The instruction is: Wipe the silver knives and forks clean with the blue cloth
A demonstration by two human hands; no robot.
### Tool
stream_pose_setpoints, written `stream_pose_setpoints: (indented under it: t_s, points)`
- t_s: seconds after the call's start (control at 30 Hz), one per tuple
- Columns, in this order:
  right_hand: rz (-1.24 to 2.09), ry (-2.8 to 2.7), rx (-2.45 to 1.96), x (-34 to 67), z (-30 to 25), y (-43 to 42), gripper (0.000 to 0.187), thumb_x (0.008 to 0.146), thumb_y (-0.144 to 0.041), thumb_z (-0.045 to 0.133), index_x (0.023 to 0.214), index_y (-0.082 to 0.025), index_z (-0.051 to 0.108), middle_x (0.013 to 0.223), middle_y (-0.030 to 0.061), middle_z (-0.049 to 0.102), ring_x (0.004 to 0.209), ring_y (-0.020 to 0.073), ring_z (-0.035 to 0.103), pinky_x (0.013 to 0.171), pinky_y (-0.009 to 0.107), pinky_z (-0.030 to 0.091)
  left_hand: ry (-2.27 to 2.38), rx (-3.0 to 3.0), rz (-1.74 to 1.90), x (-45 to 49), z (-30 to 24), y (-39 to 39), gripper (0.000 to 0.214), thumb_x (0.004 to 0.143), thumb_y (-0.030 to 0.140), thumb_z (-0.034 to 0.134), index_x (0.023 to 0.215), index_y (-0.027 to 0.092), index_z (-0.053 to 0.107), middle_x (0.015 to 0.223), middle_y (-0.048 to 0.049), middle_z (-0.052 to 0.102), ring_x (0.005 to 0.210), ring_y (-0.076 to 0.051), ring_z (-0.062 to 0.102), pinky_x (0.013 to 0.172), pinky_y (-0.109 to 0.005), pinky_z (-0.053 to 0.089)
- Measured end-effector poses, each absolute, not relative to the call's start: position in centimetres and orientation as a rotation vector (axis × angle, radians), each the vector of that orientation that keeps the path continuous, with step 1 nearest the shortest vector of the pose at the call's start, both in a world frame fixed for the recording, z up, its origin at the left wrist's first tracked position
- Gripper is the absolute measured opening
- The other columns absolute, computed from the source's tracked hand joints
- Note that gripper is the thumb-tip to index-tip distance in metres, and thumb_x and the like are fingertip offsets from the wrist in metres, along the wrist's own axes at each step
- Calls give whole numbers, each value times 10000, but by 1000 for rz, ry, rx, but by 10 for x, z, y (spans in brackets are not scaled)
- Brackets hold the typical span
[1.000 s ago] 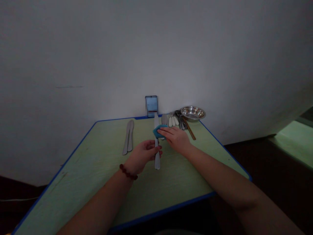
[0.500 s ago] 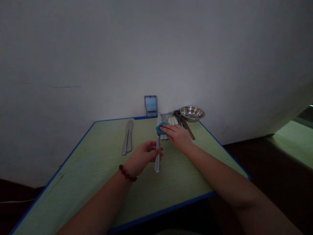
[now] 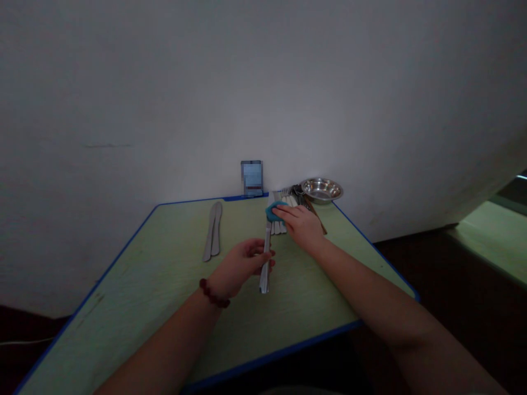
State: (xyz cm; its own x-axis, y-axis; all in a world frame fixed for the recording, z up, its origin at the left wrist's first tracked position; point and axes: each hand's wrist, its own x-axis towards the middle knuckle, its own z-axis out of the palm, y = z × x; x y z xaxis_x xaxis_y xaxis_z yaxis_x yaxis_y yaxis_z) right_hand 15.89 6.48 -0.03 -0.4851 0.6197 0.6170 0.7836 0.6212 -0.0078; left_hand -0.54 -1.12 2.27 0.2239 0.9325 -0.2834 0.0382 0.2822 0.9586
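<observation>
My left hand point(image 3: 246, 262) is closed round the handle of a table knife point(image 3: 264, 280), whose blade points away from me. In my right hand point(image 3: 302, 224) a blue cloth or sponge point(image 3: 275, 210) is pressed against the knife's blade, hiding part of it. Two metal knives point(image 3: 213, 233) lie side by side on the table, left of my left hand. Just beyond and under my right hand lies a row of cutlery, with forks point(image 3: 285, 193), other pale handles point(image 3: 278, 228) and dark pieces point(image 3: 297, 190), partly covered by the hand.
A shiny metal bowl point(image 3: 322, 190) stands at the table's back right corner. Near it a brown stick-like piece point(image 3: 324, 229) shows beside my right hand. A phone or small screen point(image 3: 252, 179) leans on the wall. The green table point(image 3: 164, 263) has a blue edge.
The blue cloth has shifted slightly right and away along the blade. The knife has turned a little in my left hand. The whole view has moved slightly.
</observation>
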Motion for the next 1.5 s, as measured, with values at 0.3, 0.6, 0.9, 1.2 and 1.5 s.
stream_pose_setpoints:
  t_s: [0.3, 0.6, 0.9, 1.2, 1.5]
  points:
    - [-366, -2252, -1116, 163, -1, 69, 386, 785, -142, 397, 1148, -257, 461, 1169, -28, 505, 896, 165, 473, 770, 308, 389, 1134, 1105, 810, -6, 17, -11, 179, 610, 210, 599, 767, 149, 539, 690, -4, 582, 570, -97, 545, 573, -253, 437]
    - [-426, -2217, -1192, 165, -1, 71, 379, 790, -151, 387, 1141, -267, 470, 1158, -45, 514, 848, 161, 469, 754, 290, 392, 1132, 1158, 777, -5, 18, -13, 211, 628, 242, 594, 793, 134, 519, 701, -8, 567, 610, -105, 547, 581, -251, 427]
    - [-431, -2201, -1219, 170, -3, 75, 388, 784, -151, 394, 1149, -262, 464, 1152, -37, 517, 839, 162, 467, 760, 293, 380, 1109, 1158, 771, -4, 12, -13, 213, 631, 228, 593, 802, 131, 509, 732, -20, 568, 614, -108, 549, 577, -260, 433]
    - [-438, -2203, -1242, 174, -4, 79, 386, 785, -154, 395, 1149, -265, 463, 1150, -50, 518, 827, 165, 449, 753, 289, 374, 1086, 1165, 752, -3, 10, -14, 205, 628, 229, 602, 786, 130, 518, 729, -16, 570, 611, -106, 549, 587, -262, 432]
    - [-419, -2168, -1287, 175, -5, 81, 393, 783, -143, 385, 1140, -284, 470, 1133, -52, 530, 834, 175, 447, 750, 306, 384, 1089, 1179, 739, -3, 8, -15, 178, 643, 212, 582, 792, 134, 523, 722, -13, 572, 611, -100, 549, 583, -250, 433]
